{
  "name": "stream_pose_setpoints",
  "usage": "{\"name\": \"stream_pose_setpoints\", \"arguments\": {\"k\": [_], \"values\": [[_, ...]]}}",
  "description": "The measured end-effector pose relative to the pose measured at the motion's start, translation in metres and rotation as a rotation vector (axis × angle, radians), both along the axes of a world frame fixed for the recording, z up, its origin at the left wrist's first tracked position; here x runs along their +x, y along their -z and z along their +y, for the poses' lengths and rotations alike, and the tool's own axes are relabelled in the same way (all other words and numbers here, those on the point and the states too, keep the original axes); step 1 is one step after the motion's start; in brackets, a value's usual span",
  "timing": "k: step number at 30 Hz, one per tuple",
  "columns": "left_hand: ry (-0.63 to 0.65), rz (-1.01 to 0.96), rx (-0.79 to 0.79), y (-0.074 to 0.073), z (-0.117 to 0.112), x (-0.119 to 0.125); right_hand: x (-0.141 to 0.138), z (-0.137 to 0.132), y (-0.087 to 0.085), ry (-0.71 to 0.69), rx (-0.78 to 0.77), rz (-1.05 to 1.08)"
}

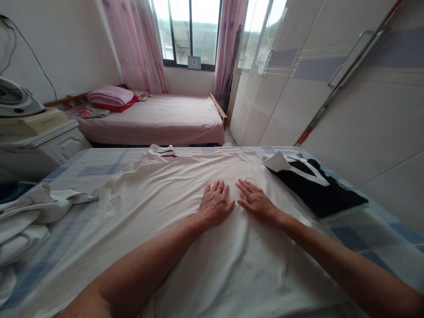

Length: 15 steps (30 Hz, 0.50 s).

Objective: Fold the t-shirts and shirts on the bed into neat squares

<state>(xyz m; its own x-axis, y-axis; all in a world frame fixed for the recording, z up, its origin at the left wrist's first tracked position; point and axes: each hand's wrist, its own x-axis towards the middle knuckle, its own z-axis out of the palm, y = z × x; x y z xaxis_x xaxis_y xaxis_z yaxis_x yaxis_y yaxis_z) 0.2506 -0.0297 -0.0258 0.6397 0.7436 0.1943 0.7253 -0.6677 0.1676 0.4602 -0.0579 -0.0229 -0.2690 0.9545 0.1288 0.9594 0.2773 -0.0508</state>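
Observation:
A white shirt (159, 194) lies spread over the bed in front of me, with creases running across it. Its collar (162, 151), striped dark and red, shows at the far left edge. My left hand (215, 202) rests flat on the fabric near the middle, fingers stretched forward. Just to its right, my right hand (255, 201) also lies flat on the cloth, fingers spread and pointing inward. Neither hand grips anything. Beside the shirt on the right is a folded black garment with white trim (311, 183).
A crumpled pile of white clothing (26, 221) sits at the left on the blue checked sheet (86, 170). White wardrobe doors (308, 75) line the right side. Beyond stands a pink-covered bed (172, 117); a fan (16, 97) is at far left.

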Motion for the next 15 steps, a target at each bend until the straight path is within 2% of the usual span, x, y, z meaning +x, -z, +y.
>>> {"name": "stream_pose_setpoints", "arguments": {"k": [2,5,7,9,11,13,15], "values": [[0.006,-0.001,0.007,0.001,0.001,0.000,0.012,-0.029,0.007,0.020,-0.034,-0.048],[0.009,0.000,0.001,0.000,0.003,0.001,0.050,-0.059,0.007,0.280,-0.013,-0.125],[0.011,0.019,-0.029,-0.005,0.002,-0.001,0.063,-0.074,0.001,0.369,0.036,-0.146],[0.040,0.052,-0.071,-0.014,-0.004,-0.008,0.055,-0.088,-0.006,0.297,0.082,-0.130],[0.124,0.076,-0.103,-0.025,-0.016,-0.027,0.031,-0.104,-0.009,0.140,0.090,-0.079],[0.260,0.082,-0.127,-0.038,-0.035,-0.057,0.010,-0.121,-0.008,0.008,0.043,-0.021],[0.364,0.085,-0.166,-0.048,-0.057,-0.097,0.007,-0.136,-0.003,-0.050,-0.013,0.007]]}}
